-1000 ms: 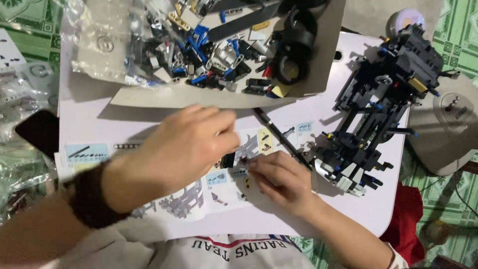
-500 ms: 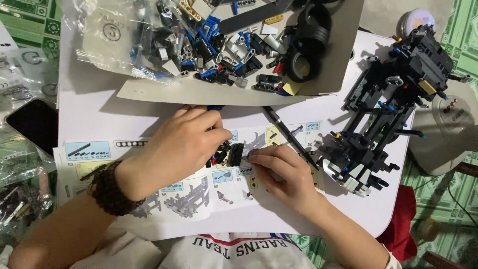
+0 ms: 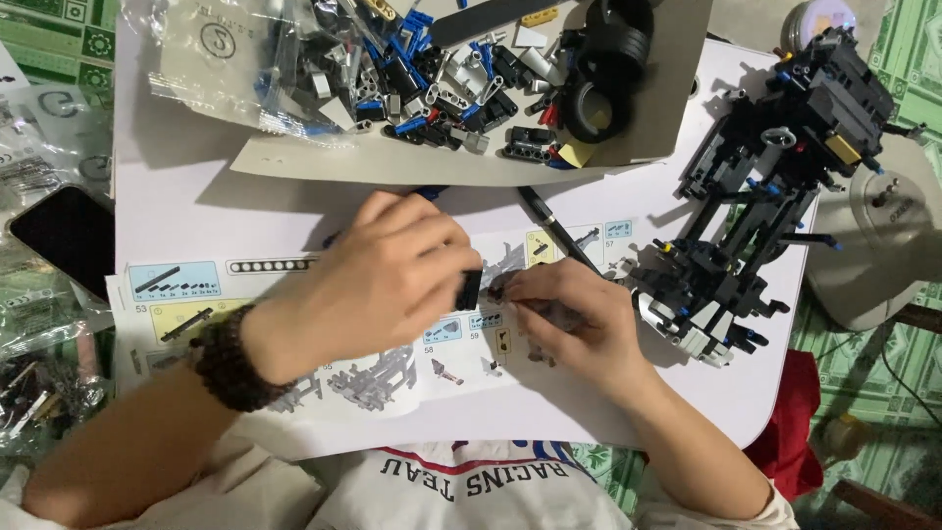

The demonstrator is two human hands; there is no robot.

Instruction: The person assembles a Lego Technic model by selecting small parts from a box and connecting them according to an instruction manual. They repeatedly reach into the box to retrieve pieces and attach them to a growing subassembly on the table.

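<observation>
Mid-desk, over the instruction sheet (image 3: 324, 378): left hand (image 3: 383, 285) grip pinching a small black piece (image 3: 469, 290), right hand (image 3: 579, 319) grip pressed on its end. Half-built black vehicle frame (image 3: 756, 196) near right edge; loose parts (image 3: 461, 79) heaped at far edge, unused.

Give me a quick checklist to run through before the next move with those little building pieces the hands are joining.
1. Small black piece gripped by left hand: ok.
2. Right hand meets it at the fingertips: ok, though what the right hand holds is too small to tell.
3. Instruction sheet open under the hands: ok, partly covered by them.
4. Spare parts pile on the cardboard tray close by: ok.
5. Half-built black model beside the right hand, apart from it: ok.
6. Pieces fully seated: cannot tell.
</observation>
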